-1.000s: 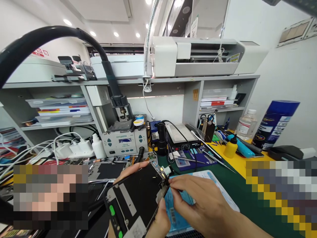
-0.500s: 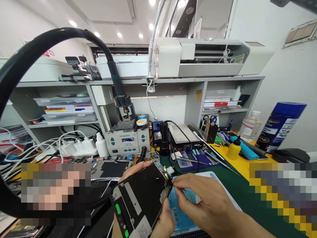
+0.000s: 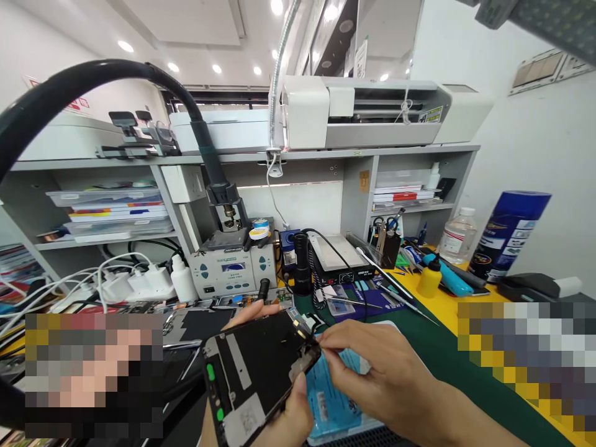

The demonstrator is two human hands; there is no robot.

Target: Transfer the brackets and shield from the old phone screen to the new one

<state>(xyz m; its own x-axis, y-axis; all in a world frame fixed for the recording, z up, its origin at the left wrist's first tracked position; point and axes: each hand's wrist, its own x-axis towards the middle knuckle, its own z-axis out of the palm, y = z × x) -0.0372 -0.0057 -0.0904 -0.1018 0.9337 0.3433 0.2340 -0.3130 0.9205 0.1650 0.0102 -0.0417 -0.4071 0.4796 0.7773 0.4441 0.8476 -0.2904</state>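
Note:
A phone screen assembly (image 3: 258, 357), its dark inner side facing me, lies tilted in my left hand (image 3: 294, 417). The fingers wrap its far edge and the thumb presses on its near edge. Two green stickers mark its left end; small metal and flex parts (image 3: 305, 332) show at the right end. At that end my right hand (image 3: 386, 366) pinches with thumb and forefinger by the corner. Whatever lies between those fingertips is too small to make out. Below the hands is a blue packet (image 3: 333, 403) on a pale tray.
A hot air station (image 3: 228, 273) stands behind the hands, with a thick black hose (image 3: 107, 68) arching over the left side. A black flashlight-like cylinder (image 3: 302, 264), heating plate (image 3: 342, 254), yellow bottle (image 3: 429, 279) and blue spray can (image 3: 510, 236) stand further right. Phone parts crowd the left.
The view has shifted slightly, so the bench appears further left. The screen assembly sits a little lower and flatter in my left hand. My right fingertips remain pinched at its corner.

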